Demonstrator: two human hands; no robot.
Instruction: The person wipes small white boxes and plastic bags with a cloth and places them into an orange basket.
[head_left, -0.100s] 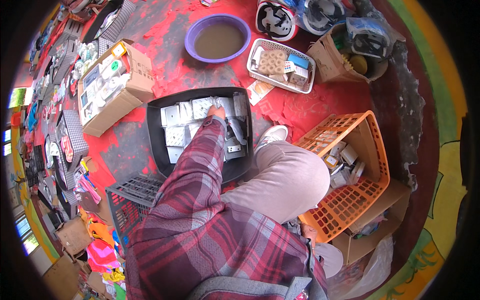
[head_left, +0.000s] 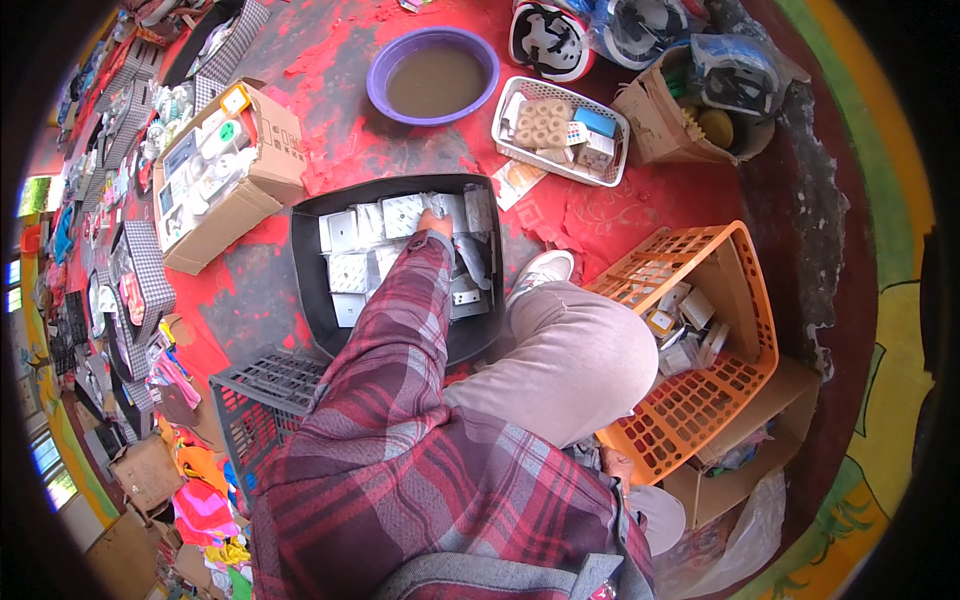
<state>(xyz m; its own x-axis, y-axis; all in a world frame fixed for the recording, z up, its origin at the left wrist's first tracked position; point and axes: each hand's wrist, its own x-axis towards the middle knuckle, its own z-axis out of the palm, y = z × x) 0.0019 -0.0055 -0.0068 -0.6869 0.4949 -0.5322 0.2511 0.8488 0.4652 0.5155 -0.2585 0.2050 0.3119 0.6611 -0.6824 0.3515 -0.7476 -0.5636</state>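
So, the left hand is down in a black plastic tub, around the tub's 1 o'clock, fingers right against the white cardboard boxes packed in there. Can't tell if it's actually gripping one or just touching. Some of those boxes are in clear plastic. Right hand is out toward 4 or 5 o'clock from the tub, by the near corner of a slotted orange plastic basket; it's partly hidden, so no clue if it's clenched or loose. More small white boxes sit inside that basket. White sneaker at 3 o'clock, just beside the tub. Going outward: purple basin of murky water at 12, white plastic basket near 2, grey crate between 7 and 8, stuffed cardboard carton at 10.
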